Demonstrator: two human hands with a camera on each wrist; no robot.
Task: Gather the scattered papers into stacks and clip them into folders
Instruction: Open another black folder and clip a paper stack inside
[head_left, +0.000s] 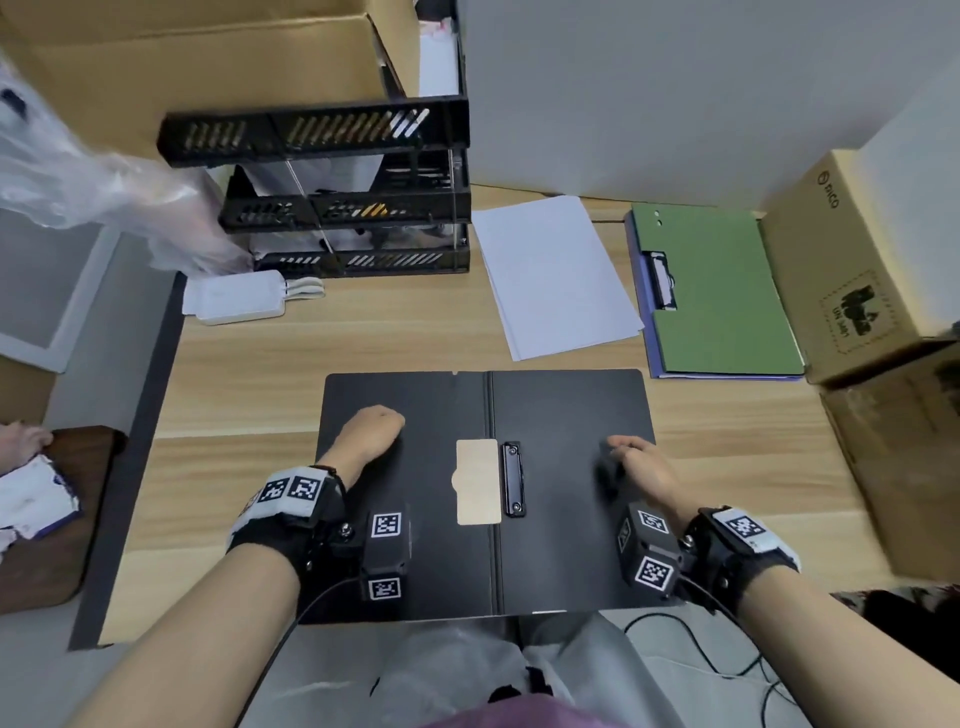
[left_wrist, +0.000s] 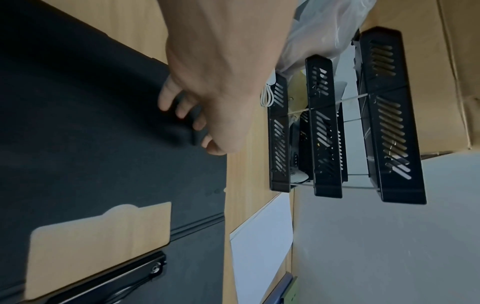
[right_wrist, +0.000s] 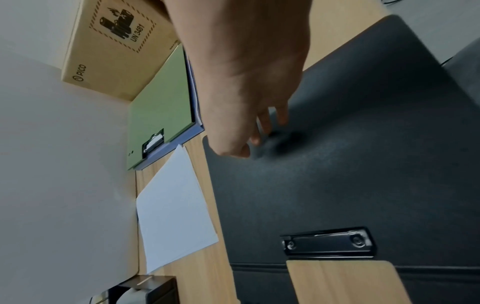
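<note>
Black folder (head_left: 566, 493) open flat on table (head_left: 249, 395), clip (head_left: 512, 479) empty. Left hand (head_left: 366, 434) and right hand (head_left: 638, 465) rest on its halves, fingers loosely curled — apparently gripping nothing. White papers (head_left: 553, 275) stacked beyond, unclipped; green folder (head_left: 722, 291) closed — probably done.

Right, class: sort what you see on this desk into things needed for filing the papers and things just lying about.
For the job:
- black folder, open flat
- its clip
- white papers
- green folder
- left hand and right hand, resting on the black folder

Lying about:
- black tray rack
- cardboard box
- white charger
</note>
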